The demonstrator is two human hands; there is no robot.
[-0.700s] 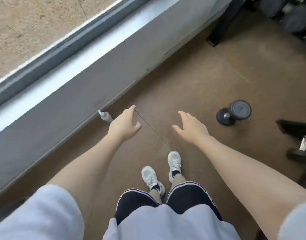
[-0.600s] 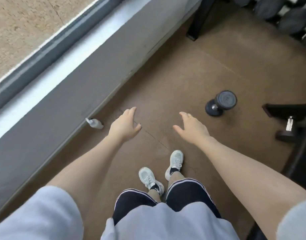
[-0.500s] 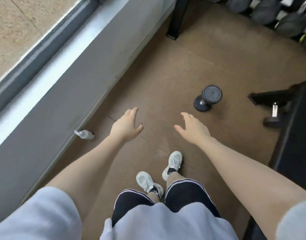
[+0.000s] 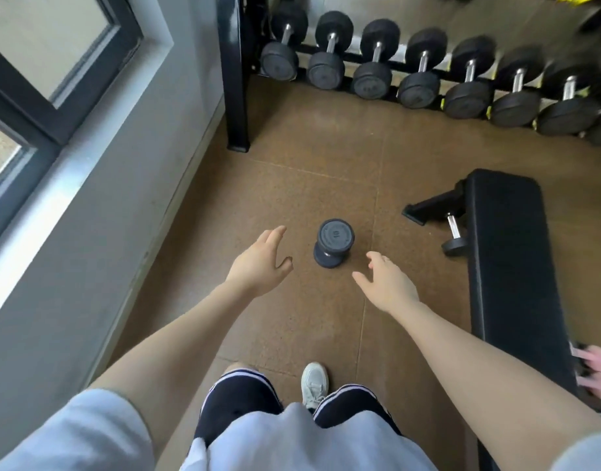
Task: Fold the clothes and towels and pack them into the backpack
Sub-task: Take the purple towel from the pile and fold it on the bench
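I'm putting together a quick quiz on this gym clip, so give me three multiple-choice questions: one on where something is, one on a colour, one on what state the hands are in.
1. Where does the loose dumbbell lie?
A. on the bench
B. on the floor ahead of and between the two hands
C. on the window sill

2. What colour is the bench pad?
A. black
B. red
C. white

3. What state are the left hand and right hand in?
A. both closed on a towel
B. left holding the dumbbell
C. both open and empty

Answers:
1 B, it rests on the brown floor, apart from both hands.
2 A, the pad at the right is black.
3 C, fingers are spread with nothing held; no clothes, towels or backpack show.
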